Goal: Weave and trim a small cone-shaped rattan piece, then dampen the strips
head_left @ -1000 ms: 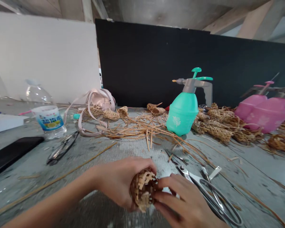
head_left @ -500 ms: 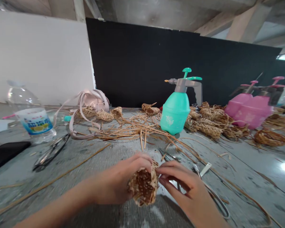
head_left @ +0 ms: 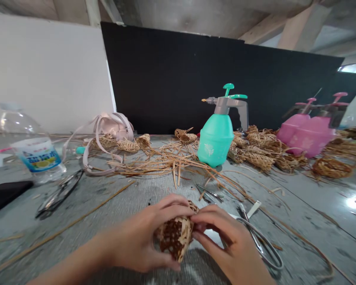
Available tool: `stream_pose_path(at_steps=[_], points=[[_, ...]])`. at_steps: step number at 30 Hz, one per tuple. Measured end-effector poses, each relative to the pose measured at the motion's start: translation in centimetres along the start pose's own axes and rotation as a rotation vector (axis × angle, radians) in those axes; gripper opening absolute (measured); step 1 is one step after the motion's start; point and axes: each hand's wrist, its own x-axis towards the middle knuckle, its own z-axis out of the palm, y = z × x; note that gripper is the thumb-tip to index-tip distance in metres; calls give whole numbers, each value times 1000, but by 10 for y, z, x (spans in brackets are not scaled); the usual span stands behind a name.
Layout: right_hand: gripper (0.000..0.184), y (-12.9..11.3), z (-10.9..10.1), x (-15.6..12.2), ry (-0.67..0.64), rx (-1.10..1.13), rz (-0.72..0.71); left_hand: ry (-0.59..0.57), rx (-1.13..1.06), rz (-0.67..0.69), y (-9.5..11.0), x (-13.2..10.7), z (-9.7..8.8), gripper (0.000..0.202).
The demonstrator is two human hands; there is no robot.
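While the left hand (head_left: 136,241) and right hand (head_left: 225,247) close on the woven basket (head_left: 175,237) from opposite sides, gripping it between them, the basket is held over the worktable (head_left: 112,213), with scissors (head_left: 250,231) lying just beside the right hand.

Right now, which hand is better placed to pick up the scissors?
Right, probably. The right hand is beside the scissors, though it's on the woven basket. The left hand cups the basket's far side, with the basket between it and them.
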Motion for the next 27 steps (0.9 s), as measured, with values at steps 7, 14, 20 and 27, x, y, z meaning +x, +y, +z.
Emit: stream_pose_path(at_steps=[7,14,20,27], points=[[9,0,4,-3,32,44,27,15,-240,17,-6,0,2,63],[12,-3,1,1,43,-3,8,-19,-311,11,-5,0,-4,63],[10,-4,2,-2,34,-1,23,-22,-380,35,-9,-4,-5,68],[14,1,3,-1,140,-9,65,-36,-147,-1,-1,-2,-13,68]])
